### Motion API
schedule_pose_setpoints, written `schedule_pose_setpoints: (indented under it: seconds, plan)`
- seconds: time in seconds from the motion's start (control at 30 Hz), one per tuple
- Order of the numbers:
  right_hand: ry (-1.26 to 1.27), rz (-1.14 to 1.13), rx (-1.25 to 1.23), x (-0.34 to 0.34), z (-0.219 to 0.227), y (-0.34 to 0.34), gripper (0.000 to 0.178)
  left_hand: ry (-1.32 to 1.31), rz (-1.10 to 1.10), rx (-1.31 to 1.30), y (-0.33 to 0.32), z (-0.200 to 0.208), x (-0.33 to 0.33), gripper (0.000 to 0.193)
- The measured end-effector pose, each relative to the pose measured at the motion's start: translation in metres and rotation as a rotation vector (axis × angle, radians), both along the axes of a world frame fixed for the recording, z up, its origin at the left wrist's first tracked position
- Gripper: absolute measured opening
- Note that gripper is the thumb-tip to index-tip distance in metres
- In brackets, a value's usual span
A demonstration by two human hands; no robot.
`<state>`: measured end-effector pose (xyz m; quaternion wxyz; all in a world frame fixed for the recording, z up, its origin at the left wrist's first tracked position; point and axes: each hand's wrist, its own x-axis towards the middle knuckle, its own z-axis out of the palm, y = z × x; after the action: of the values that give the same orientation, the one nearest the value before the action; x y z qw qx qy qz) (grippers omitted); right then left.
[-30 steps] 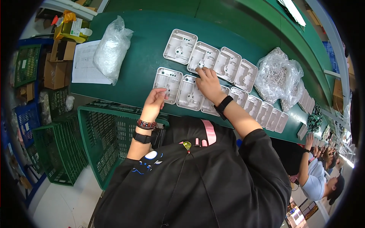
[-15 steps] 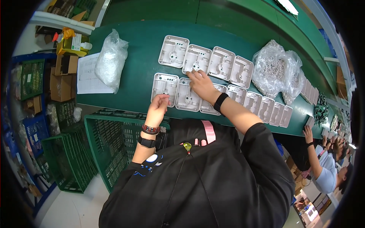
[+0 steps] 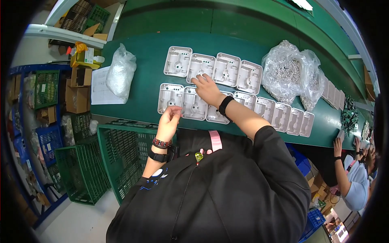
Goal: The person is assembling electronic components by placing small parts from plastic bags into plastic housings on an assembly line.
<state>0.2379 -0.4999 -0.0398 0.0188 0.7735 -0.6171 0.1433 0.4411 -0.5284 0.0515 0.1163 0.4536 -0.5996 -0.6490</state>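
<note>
Pale grey plastic housings, open side up, lie in two rows on the green table. My right hand (image 3: 208, 91) reaches over the front row to the second housing (image 3: 207, 61) of the back row. Its bent fingertips are inside that housing's near part; anything between them is hidden. My left hand (image 3: 169, 123) is at the near edge of the leftmost front housing (image 3: 165, 91), thumb and fingers pinched together. What the pinch holds, if anything, is too small to make out. Another front housing (image 3: 189, 112) lies below my right hand, with small round posts inside.
Clear bags of small pale parts (image 3: 288, 72) stand right of the back row. A filled plastic bag (image 3: 121, 75) lies on a paper sheet (image 3: 99, 90) at left. Green crates (image 3: 121, 156) stand below the table edge. A co-worker's hand (image 3: 337, 146) is at far right.
My right fingertips have gone from the near rim of the second back housing to inside it. My left hand stays pinched by the leftmost front housing. The whole view has shifted slightly.
</note>
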Motion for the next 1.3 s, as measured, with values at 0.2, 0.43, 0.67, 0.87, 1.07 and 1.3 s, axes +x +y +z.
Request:
schedule_pose_setpoints:
  seconds: [0.2, 0.43, 0.67, 0.87, 1.07, 1.3]
  plan:
    - [0.029, 0.023, 0.002, -0.001, -0.004, -0.001, 0.012, 0.044, 0.037, -0.031, 0.019, -0.003, -0.001, 0.017]
    - [0.044, 0.081, 0.037, -0.007, 0.005, -0.002, 0.013, 0.026, 0.142, 0.044, 0.022, -0.007, 0.007, 0.014]
    - [-0.012, -0.125, 0.074, 0.006, 0.005, 0.024, 0.014, 0.029, 0.232, 0.031, 0.025, -0.028, 0.031, 0.016]
    - [-0.037, -0.199, 0.019, 0.008, 0.005, 0.023, 0.013, 0.018, 0.193, 0.068, 0.024, -0.039, 0.029, 0.015]
    - [-0.187, -0.136, -0.012, -0.008, 0.027, 0.021, 0.013, 0.0, 0.072, -0.027, 0.019, -0.044, 0.017, 0.014]
    - [-0.227, -0.986, -0.488, -0.217, 0.068, 0.095, 0.013, -0.087, -0.07, -0.067, 0.013, -0.035, -0.012, 0.014]
